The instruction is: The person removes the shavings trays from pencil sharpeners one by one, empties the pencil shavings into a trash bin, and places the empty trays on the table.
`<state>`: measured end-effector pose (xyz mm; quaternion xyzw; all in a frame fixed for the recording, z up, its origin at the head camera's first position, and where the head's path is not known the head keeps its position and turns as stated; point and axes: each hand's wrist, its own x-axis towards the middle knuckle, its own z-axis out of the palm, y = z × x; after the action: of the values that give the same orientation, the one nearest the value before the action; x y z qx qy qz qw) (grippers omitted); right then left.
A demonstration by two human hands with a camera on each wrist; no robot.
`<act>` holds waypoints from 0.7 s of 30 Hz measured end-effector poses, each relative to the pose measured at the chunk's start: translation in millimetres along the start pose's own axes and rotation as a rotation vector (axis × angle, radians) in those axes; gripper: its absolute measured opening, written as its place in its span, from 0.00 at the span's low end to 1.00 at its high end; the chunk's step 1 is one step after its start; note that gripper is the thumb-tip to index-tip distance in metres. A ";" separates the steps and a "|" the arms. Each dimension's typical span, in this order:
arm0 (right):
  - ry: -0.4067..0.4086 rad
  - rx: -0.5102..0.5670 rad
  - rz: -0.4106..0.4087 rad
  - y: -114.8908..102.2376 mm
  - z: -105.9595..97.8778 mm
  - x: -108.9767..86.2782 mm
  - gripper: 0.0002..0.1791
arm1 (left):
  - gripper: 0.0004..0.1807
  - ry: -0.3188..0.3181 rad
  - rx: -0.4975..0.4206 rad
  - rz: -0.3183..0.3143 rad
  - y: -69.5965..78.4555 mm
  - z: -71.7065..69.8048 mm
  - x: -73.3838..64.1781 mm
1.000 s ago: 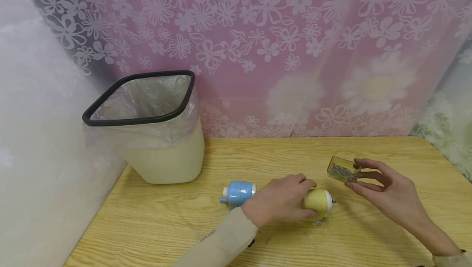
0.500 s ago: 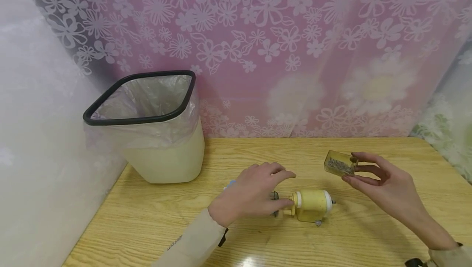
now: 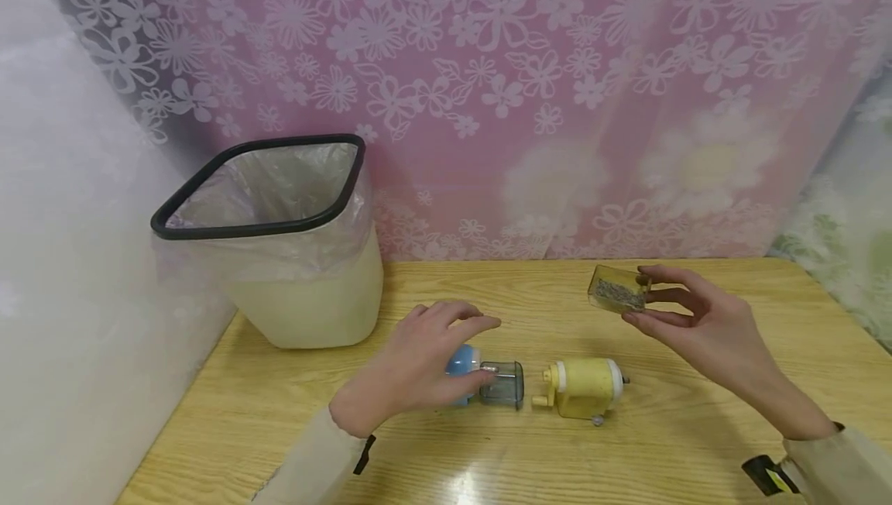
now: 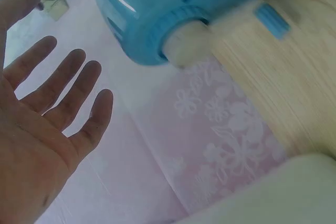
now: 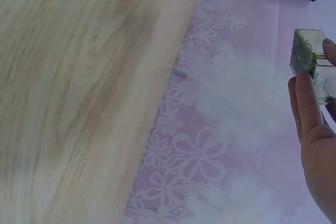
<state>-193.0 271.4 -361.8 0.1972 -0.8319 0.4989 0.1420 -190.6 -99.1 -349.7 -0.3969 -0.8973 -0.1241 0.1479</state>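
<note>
A small see-through yellowish shavings drawer [image 3: 616, 276] with grey shavings [image 3: 619, 295] is pinched by the fingertips of my right hand [image 3: 714, 334], held up at the right. Below and left of it, the yellow crank pencil sharpener [image 3: 591, 387] lies on the table. My left hand [image 3: 407, 358] holds nothing; its fingers are spread over a blue pencil sharpener [image 3: 460, 362], covering much of it in the head view. The blue sharpener's smoky grey drawer [image 3: 509, 390] shows beside my thumb. In the left wrist view its blue-tipped crank handle [image 4: 272, 20] shows.
At the left back of the wooden table [image 3: 557, 458] stands a cream waste bin [image 3: 327, 311] with a black rim and a clear liner. A pink flowered curtain [image 3: 460, 180] hangs along the table's far edge.
My left hand has let go of the yellow sharpener and moved left over the blue one. My right hand has raised the drawer and brought it slightly left.
</note>
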 end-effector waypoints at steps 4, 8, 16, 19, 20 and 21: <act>-0.005 0.072 -0.036 -2.3 3.9 6.3 0.33 | 0.31 0.007 0.004 -0.028 -7.0 -3.7 -13.0; -0.015 0.121 -0.072 -5.4 9.1 12.2 0.33 | 0.31 0.028 0.037 -0.034 -14.1 -6.3 -24.3; -0.009 0.025 -0.092 -13.7 17.2 21.1 0.32 | 0.30 0.138 0.074 0.009 -27.2 -10.6 -39.6; -0.021 0.029 -0.099 -15.7 19.0 23.9 0.31 | 0.30 0.183 0.080 0.018 -30.5 -14.7 -42.8; -0.026 0.030 -0.100 -16.4 19.6 24.8 0.31 | 0.30 0.195 0.082 0.019 -31.4 -16.7 -43.9; -0.028 0.030 -0.099 -17.1 20.1 25.8 0.31 | 0.30 0.204 0.085 0.020 -32.3 -18.9 -45.0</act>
<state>-208.5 241.6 -346.7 0.2473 -0.8154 0.5008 0.1519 -182.9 -157.0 -352.0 -0.3847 -0.8780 -0.1241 0.2563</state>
